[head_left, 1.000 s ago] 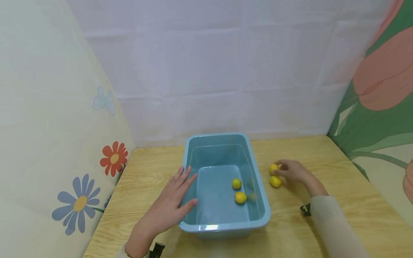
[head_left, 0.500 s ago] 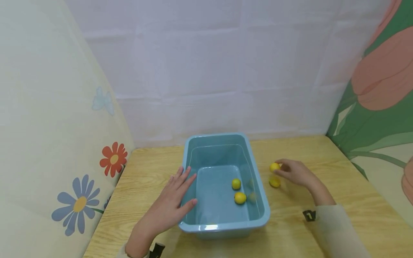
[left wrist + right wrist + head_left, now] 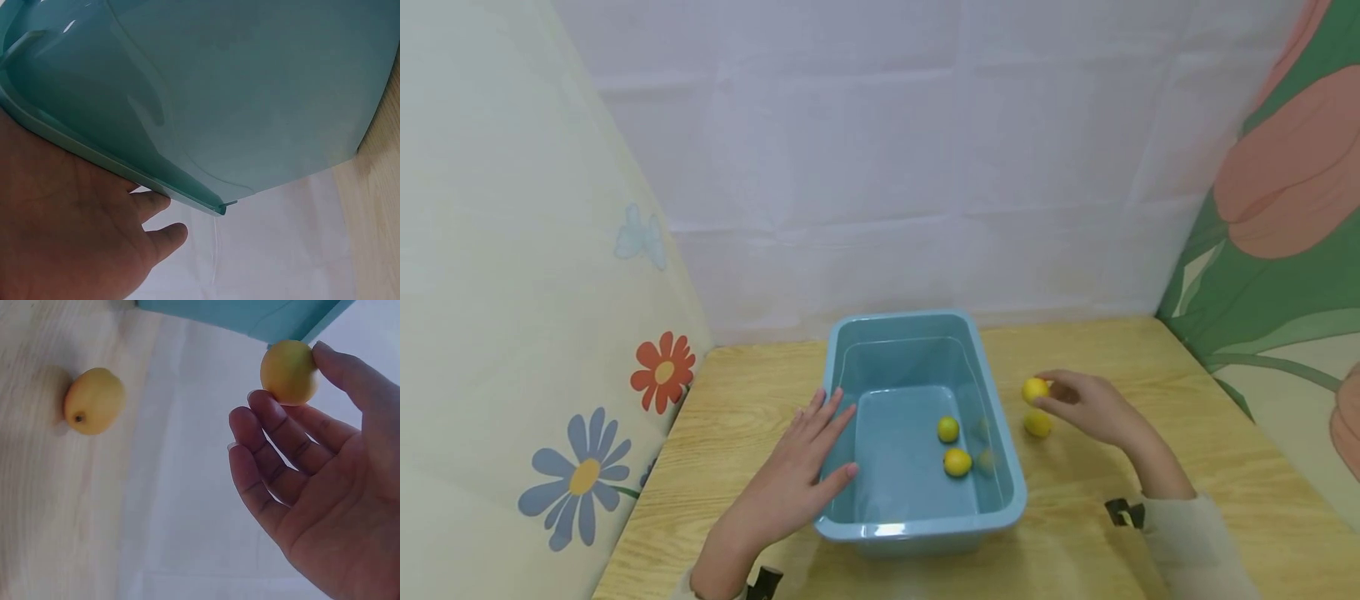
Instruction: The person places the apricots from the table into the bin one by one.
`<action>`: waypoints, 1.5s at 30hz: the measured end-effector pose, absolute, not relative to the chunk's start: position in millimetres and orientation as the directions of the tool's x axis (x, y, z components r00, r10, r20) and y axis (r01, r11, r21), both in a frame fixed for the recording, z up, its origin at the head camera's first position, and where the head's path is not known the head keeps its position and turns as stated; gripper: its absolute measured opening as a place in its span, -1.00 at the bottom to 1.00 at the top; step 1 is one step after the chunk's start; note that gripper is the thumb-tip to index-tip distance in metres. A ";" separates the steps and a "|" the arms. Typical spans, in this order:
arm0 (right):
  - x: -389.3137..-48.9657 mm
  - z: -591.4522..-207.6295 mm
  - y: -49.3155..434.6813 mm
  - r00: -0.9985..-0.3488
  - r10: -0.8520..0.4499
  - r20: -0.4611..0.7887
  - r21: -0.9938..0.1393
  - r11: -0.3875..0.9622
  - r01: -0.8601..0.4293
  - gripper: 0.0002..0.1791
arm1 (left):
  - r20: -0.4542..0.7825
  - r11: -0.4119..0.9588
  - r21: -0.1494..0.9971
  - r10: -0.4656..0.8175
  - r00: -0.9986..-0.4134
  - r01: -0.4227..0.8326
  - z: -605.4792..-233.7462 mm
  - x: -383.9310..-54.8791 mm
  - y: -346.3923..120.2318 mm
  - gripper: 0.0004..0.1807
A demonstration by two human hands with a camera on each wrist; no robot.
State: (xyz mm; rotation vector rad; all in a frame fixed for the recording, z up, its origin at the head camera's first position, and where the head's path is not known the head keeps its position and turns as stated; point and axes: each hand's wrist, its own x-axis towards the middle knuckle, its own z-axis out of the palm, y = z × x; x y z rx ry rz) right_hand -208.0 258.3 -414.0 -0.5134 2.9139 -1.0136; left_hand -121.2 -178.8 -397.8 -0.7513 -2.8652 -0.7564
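Note:
My right hand pinches a small yellow lemon between thumb and fingertips, to the right of a blue plastic basin. In the right wrist view, that held lemon is off the table, and the other fingers are loosely bent below it. A second lemon lies on the table just below the hand. Two more fruits are inside the basin, a greenish-yellow one and a yellow one. My left hand rests over the basin's left rim with its fingers spread.
Under the basin is a light wood table. A white cloth backdrop hangs behind it. Flower-printed panels stand at the left and right.
My right hand has lifted its lemon off the table, clear of the lemon beside it, and shifted it slightly left. The left hand and the basin hold their places.

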 end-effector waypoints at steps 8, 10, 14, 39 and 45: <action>-196.6 -399.5 250.6 -0.934 -0.330 0.136 -0.600 0.723 -0.343 -0.48 | 0.203 0.761 0.436 0.438 -0.876 0.481 -398.4 -120.3 -178.8 -0.21; -193.9 -395.3 248.6 -0.929 -0.339 0.148 -0.600 0.716 -0.356 -0.49 | 0.204 0.761 0.435 0.437 -0.876 0.481 -398.5 -120.2 -178.8 -0.21; -188.3 -385.8 243.1 -0.922 -0.350 0.166 -0.603 0.703 -0.376 -0.49 | 0.206 0.763 0.430 0.439 -0.875 0.483 -398.7 -120.4 -179.2 -0.21; -167.4 -354.6 195.2 -0.813 -0.511 0.279 -0.596 0.571 -0.564 -0.52 | 0.187 0.766 0.436 0.437 -0.880 0.473 -396.8 -121.1 -179.4 -0.21; -166.1 -352.8 185.6 -0.773 -0.554 0.309 -0.576 0.538 -0.616 -0.54 | 0.191 0.762 0.437 0.440 -0.877 0.478 -396.1 -121.1 -179.2 -0.21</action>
